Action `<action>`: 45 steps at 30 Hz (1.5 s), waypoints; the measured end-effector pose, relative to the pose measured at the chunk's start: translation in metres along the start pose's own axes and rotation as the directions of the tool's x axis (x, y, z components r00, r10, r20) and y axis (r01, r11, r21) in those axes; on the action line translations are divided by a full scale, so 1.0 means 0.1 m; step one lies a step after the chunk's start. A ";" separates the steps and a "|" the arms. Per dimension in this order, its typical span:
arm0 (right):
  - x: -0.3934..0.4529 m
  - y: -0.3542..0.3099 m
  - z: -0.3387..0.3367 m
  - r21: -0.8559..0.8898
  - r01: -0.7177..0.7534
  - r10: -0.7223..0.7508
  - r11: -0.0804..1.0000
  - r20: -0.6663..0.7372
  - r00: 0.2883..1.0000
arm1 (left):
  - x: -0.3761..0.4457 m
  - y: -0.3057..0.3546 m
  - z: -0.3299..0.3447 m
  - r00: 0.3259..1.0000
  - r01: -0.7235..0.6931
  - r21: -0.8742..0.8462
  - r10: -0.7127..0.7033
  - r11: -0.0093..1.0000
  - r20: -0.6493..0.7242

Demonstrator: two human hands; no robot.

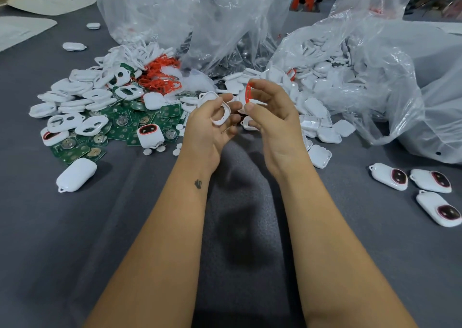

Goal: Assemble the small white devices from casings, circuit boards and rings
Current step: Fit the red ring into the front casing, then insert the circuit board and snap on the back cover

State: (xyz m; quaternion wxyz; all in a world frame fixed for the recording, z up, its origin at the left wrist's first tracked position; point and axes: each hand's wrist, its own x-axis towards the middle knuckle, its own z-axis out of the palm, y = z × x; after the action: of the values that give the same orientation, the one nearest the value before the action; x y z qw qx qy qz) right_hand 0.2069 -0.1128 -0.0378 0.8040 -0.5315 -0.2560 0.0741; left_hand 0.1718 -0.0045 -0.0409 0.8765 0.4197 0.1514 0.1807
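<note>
My left hand grips one white casing, tilted on edge. My right hand pinches one red ring, standing upright. Three finished devices lie on the tabletop at right.

A grey cloth-covered table carries everything. At far left lie heaps of white casings, green circuit boards and red rings. Clear plastic bags sit along the far side, spilling white casing halves to the right. Three assembled devices rest near the right edge; one closed white casing lies alone at left.
</note>
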 end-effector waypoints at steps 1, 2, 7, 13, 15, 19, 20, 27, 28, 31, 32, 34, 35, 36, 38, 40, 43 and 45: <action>0.00 -0.01 0.00 0.066 -0.019 0.016 0.998 0.040 0.999 | 0.00 0.00 0.01 1.000 0.007 -0.001 -0.007 1.000 -0.004; 0.00 -0.01 0.00 0.100 -0.042 0.035 0.994 0.066 0.997 | 0.01 0.01 0.01 1.000 0.013 0.000 -0.013 1.000 -0.005; 0.01 -0.01 0.00 0.126 -0.106 0.096 0.986 0.082 0.992 | -0.01 0.00 -0.01 0.999 -0.007 -0.037 0.008 0.999 0.036; 0.02 0.00 0.00 0.074 -0.067 0.072 0.995 -0.056 0.996 | 0.03 -0.04 -0.02 1.000 -0.015 -0.030 0.016 0.999 0.024; 0.02 0.01 -0.01 -0.057 -0.044 0.035 0.997 -0.146 0.989 | 0.03 -0.06 0.00 0.999 -0.030 -0.037 0.030 0.999 0.019; 0.02 0.10 -0.01 -0.424 0.002 -0.092 0.905 -0.192 0.977 | 0.04 -0.09 0.01 0.997 -0.062 -0.015 0.062 0.998 0.043; 0.01 0.12 -0.01 -0.502 0.014 -0.119 0.865 -0.179 0.977 | 0.04 -0.09 0.01 0.997 -0.068 0.009 0.067 0.998 0.044; 0.00 0.17 -0.01 -0.741 0.049 -0.212 0.670 -0.127 0.969 | 0.01 -0.10 0.02 0.996 -0.080 0.127 0.073 0.989 0.058; 0.00 0.17 -0.01 -0.760 0.043 -0.218 0.649 -0.131 0.967 | 0.02 -0.10 0.02 0.995 -0.080 0.129 0.072 0.988 0.064; 0.01 0.18 -0.02 -0.787 0.038 -0.223 0.616 -0.127 0.967 | 0.04 -0.11 0.01 0.995 -0.079 0.126 0.071 0.989 0.068; 0.00 0.17 -0.01 -0.787 0.044 -0.229 0.615 -0.125 0.966 | 0.04 -0.11 0.00 0.995 -0.080 0.126 0.073 0.989 0.061; -0.01 0.16 0.00 -0.752 0.057 -0.245 0.657 -0.141 0.959 | 0.05 -0.12 -0.01 0.996 -0.086 0.128 0.081 0.988 0.045; -0.01 0.15 0.01 -0.705 0.050 -0.236 0.707 -0.169 0.957 | 0.06 -0.13 -0.02 0.995 -0.094 0.129 0.090 0.987 0.038; -0.01 0.14 0.02 -0.633 0.025 -0.202 0.774 -0.209 0.957 | 0.06 -0.14 -0.02 0.994 -0.104 0.129 0.100 0.986 0.031; 0.01 0.11 0.03 -0.419 -0.031 -0.090 0.907 -0.267 0.959 | 0.07 -0.15 -0.02 0.993 -0.121 0.128 0.120 0.984 0.016; 0.01 0.10 0.04 -0.273 -0.046 -0.023 0.961 -0.246 0.969 | 0.08 -0.17 0.01 0.990 -0.140 0.141 0.141 0.980 0.004; -0.01 0.12 0.07 -0.312 -0.035 -0.014 0.949 -0.153 0.988 | 0.08 -0.19 0.04 0.985 -0.171 0.195 0.167 0.966 0.040; -0.02 0.14 0.09 -0.350 -0.026 -0.024 0.936 -0.135 0.991 | 0.08 -0.19 0.04 0.985 -0.170 0.171 0.164 0.971 0.049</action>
State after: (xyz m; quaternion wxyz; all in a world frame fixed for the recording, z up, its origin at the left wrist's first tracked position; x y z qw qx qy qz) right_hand 0.2028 -0.1006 -0.0481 0.7119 -0.6705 -0.2089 -0.0093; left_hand 0.1836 -0.0149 -0.0549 0.8205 0.5093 0.1156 0.2324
